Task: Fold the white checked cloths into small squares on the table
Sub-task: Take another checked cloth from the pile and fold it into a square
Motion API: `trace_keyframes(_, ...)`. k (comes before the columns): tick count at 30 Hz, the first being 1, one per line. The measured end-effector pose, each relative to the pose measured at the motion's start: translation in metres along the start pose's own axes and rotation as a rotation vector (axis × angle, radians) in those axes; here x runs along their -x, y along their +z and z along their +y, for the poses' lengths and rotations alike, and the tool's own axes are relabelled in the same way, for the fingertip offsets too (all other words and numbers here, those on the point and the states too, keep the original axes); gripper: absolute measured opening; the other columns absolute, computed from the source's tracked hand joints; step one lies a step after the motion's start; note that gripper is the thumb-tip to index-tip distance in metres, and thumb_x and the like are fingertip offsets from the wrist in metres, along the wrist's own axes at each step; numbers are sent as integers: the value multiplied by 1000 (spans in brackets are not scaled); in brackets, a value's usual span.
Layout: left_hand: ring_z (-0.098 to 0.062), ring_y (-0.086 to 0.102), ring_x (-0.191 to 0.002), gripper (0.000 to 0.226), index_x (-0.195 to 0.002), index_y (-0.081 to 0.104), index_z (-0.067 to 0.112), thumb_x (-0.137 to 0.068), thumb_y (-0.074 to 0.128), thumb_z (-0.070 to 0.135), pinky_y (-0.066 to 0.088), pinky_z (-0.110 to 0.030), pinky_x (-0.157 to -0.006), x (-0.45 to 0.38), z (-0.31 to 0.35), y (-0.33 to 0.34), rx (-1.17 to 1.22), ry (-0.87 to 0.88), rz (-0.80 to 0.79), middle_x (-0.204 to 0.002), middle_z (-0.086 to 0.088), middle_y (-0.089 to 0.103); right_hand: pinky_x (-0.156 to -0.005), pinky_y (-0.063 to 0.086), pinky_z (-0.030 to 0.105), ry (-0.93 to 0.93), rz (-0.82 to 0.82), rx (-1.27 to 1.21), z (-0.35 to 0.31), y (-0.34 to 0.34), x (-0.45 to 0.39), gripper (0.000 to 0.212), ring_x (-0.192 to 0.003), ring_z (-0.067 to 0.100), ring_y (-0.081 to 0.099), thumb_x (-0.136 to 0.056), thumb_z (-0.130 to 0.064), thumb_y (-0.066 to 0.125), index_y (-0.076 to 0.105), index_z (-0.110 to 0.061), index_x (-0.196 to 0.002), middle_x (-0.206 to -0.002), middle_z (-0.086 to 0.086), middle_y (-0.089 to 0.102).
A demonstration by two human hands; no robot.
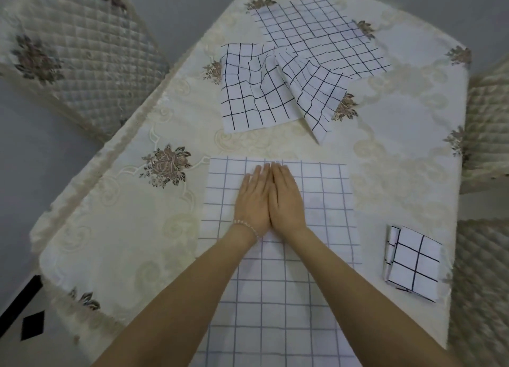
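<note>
Because it lies limp and flat wherever it is put, the checked cloth spread on the near part of the table looks thin, light and soft, likely to slide a little on the embroidered cover, so I judge it is best taken by pinching two corners of one edge and carrying them over to the opposite edge, then pressing the crease down. Both hands lie on its far half, side by side and touching along their inner edges: the left hand and the right hand each have straight fingers pressed flat on the fabric, holding nothing. Farther back, a second spread cloth lies flat near the far edge, and a rumpled cloth with a raised ridge overlaps its near corner; both will need smoothing before folding. Smallest, a folded square sits by the right edge of the table, well apart from the hands, showing the size to aim for.
</note>
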State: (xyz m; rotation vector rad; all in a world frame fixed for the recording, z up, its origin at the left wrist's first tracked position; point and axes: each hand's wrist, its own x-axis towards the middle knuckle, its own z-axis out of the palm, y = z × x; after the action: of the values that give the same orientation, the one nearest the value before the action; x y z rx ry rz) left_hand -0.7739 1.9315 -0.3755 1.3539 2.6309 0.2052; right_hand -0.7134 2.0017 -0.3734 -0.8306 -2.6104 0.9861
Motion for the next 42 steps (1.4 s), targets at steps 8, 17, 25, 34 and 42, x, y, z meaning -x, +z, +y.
trace_keyframes(8,-22,18,-144,60,-148,24,8,-96,14,36,10,-39,-118,-9,-35,19,-24,92,-19,-156,-7,21,-120,0,32,-46,-54,363,53,-2,-9,60,-148,16,9,-99,-42,11,15,-16,-153,-159,-1,17)
trace_keyframes(17,-18,7,-146,65,-150,13,9,-94,11,40,4,-36,-118,5,-108,7,-31,-85,57,-158,-6,11,-120,-2,32,176,26,442,108,-52,-1,66,-148,16,3,-96,-44,11,9,-13,-154,-161,2,8)
trace_keyframes(25,-25,14,-145,60,-148,21,4,-97,19,34,9,-44,-118,34,-56,-3,-31,-63,156,-156,-12,17,-121,-1,37,134,84,383,58,-48,27,65,-149,20,3,-98,-42,9,9,-8,-153,-161,8,7)
trace_keyframes(34,-23,19,-144,57,-148,21,4,-97,23,31,15,-41,-115,110,1,41,11,49,34,-155,-11,20,-121,3,33,-63,-112,291,31,11,111,58,-148,14,5,-103,-41,10,14,-12,-152,-160,2,10)
trace_keyframes(42,-21,10,-146,59,-149,15,5,-98,19,33,11,-39,-118,141,-63,27,-12,-47,22,-158,-9,12,-120,-5,29,124,-50,426,89,-46,132,59,-148,11,-2,-100,-38,12,5,-13,-153,-160,-1,3)
